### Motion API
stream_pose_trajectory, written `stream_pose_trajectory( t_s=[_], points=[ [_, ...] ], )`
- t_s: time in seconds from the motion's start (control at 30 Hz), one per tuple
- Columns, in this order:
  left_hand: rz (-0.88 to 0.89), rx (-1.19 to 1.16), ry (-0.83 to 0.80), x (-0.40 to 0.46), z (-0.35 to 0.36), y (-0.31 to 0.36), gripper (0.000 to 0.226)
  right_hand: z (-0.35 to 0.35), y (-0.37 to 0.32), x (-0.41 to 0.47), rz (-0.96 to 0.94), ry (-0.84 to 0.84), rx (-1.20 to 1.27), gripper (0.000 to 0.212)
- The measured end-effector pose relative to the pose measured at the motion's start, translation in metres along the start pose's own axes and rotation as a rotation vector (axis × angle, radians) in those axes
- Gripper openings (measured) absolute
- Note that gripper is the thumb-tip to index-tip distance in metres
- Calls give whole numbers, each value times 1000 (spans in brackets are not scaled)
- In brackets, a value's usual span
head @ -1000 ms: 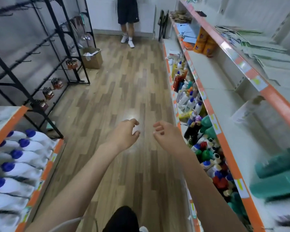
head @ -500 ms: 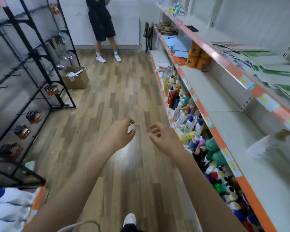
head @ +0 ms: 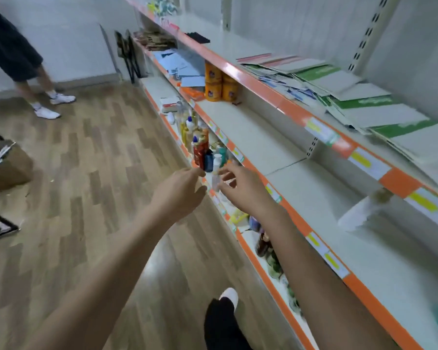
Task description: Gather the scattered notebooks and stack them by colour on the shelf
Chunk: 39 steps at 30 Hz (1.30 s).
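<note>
Scattered notebooks lie on the upper shelf at the right: green-and-white ones (head: pixel 379 109), pink ones (head: pixel 268 59) farther along and blue ones (head: pixel 292 89) near the shelf's front. More blue notebooks (head: pixel 185 69) lie on the middle shelf farther down the aisle. My left hand (head: pixel 180 193) and my right hand (head: pixel 243 188) are held out in front of me over the aisle, beside the lower shelf's bottles. Both hold nothing, with the fingers loosely curled.
The orange-edged shelving (head: pixel 339 145) runs along the right. Bottles (head: pixel 202 147) crowd the lower shelf and orange tubs (head: pixel 218 84) stand on the middle one. A person's legs (head: pixel 36 89) are at the far left, and a cardboard box (head: pixel 5 165) sits on the floor.
I have walked forward along the aisle and turned toward the right shelving. Both hands stayed raised and empty. The other person is now nearer on the left.
</note>
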<state>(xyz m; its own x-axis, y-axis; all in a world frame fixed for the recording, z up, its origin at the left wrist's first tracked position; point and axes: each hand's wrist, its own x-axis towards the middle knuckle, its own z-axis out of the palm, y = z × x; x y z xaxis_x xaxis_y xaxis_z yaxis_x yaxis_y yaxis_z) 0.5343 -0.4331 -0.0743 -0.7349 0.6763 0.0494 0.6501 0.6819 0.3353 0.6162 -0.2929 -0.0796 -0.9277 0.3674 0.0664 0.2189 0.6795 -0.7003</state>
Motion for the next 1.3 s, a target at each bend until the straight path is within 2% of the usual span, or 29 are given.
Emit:
stream_pose_trajectory(
  t_s=[0.2, 0.33, 0.57, 0.87, 1.1, 1.3],
  points=[
    [163, -22, 21, 132, -9, 24, 32, -56, 30, 100, 82, 147, 3, 21],
    [240, -59, 26, 209, -19, 45, 37, -98, 52, 148, 110, 235, -8, 23],
    [387, -135, 11, 304, -20, 88, 38, -153, 86, 190, 206, 409, -53, 25],
    [591, -240, -70, 404, -11, 116, 35, -181, 112, 235, 360, 553, -58, 24],
    [754, -247, -96, 507, -22, 110, 35, -190, 114, 317, 404, 720, -75, 24],
    [824, -197, -134, 585, -31, 101, 34, -190, 111, 383, 469, 788, -88, 25]
  ],
)
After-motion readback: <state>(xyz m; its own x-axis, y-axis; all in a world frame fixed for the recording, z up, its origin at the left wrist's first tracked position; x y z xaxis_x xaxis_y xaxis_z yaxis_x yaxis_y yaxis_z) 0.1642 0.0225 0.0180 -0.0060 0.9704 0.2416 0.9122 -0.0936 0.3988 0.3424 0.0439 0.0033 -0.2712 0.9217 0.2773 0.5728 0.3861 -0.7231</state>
